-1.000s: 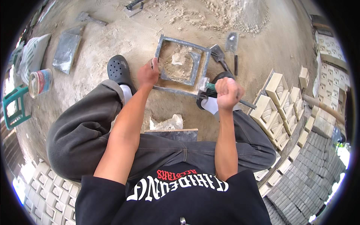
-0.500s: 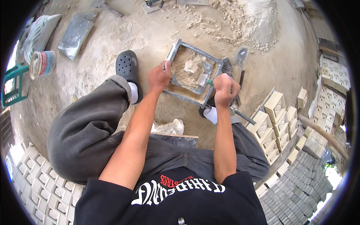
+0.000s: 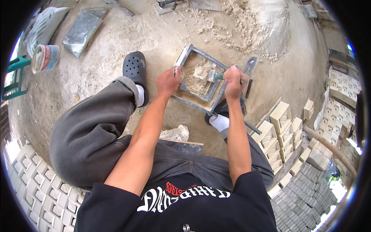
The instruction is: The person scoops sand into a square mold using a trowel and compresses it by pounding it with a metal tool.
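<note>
A square grey metal mold frame (image 3: 211, 54) lies on the ground between my feet, with a smaller inner frame inside it. Loose pale sand or powder (image 3: 198, 72) sits within the inner frame, lumped near its middle. My left hand (image 3: 168, 81) is closed round the left side of the mold frame. In my closed right hand (image 3: 234, 82) is a short green-handled tool (image 3: 212, 75) with a flat pale head; whether it is a brush or a scraper I cannot tell. Its head touches or hovers over the sand at the right inner edge.
A trowel (image 3: 251, 65) lies beyond my right hand. Molded blocks (image 3: 281, 116) are stacked at right; more blocks (image 3: 42, 185) stand lower left. A powder heap (image 3: 270, 31) is at the far right. A bucket (image 3: 45, 59), green stool (image 3: 17, 77) and grey slab (image 3: 84, 31) are left.
My right hand has moved the tool's head from the inner frame's lower right edge farther up, toward the sand lump. My left hand keeps its hold on the mold frame. The whole view has shifted slightly.
</note>
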Demonstrator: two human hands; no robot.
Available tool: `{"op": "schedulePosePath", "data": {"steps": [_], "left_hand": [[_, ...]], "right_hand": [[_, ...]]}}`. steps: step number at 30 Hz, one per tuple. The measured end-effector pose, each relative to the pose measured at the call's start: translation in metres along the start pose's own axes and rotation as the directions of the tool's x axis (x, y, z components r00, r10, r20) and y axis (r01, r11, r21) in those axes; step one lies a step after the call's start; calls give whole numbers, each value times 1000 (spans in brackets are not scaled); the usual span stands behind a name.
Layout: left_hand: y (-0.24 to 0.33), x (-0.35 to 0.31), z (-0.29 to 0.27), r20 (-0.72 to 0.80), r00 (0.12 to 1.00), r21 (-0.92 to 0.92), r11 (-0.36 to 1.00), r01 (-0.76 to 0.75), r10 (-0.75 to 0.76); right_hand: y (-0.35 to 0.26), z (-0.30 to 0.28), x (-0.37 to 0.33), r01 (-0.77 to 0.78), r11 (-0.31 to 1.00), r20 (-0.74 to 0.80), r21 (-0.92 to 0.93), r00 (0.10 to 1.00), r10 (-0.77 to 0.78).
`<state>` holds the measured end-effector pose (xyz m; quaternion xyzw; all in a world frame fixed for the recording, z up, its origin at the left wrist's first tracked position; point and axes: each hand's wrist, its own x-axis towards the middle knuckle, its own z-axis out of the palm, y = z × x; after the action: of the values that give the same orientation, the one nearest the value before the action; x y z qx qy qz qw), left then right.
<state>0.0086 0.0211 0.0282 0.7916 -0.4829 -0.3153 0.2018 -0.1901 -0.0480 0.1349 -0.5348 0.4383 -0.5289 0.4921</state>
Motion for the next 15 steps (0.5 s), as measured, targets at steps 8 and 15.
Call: {"op": "schedulePosePath", "data": {"steps": [8,15], "left_hand": [[-4,-3,1,-38,999,-55,998,-9,7],[-1,-1,-1,8,1000,-32,999,-3,3]], "right_hand": [[-42,-7,20,142,978,-27,155,990,-140],[-27,-48,39,157,971,86,179,981,-174]]}}
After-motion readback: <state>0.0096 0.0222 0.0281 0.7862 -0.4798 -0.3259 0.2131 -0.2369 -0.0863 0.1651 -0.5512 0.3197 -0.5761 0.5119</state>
